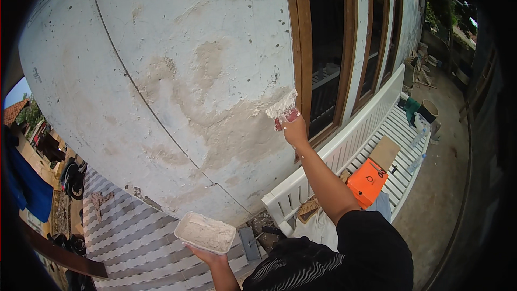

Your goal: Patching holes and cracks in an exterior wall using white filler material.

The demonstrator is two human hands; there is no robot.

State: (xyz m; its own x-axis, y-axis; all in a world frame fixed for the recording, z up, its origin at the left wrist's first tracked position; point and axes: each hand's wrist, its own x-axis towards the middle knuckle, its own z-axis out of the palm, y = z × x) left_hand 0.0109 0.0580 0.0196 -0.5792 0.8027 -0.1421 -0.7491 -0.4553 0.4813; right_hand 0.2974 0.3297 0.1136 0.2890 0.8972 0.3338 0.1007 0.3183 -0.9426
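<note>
My right hand (294,131) is closed round the red handle of a putty knife (279,123), its arm stretched out to the wall. Thick pale putty (282,105) covers the blade, which is at the wall beside the brown wooden window frame (303,37). Whether the blade touches the wall, I cannot tell. Low in front of me, my left hand (211,257) supports a white plastic tub (190,241) from below. Beige putty (207,231) fills much of the tub. A wide beige smoothed patch (237,132) spreads across the chipped, pale blue wall (237,0).
A dark cable (141,102) runs diagonally down the wall. Below the windows stands a white slatted bench (405,139), carrying an orange bag (368,182), a piece of brown board (385,153) and plastic bottles. A grey trowel-like tool (249,243) lies near the wall's foot.
</note>
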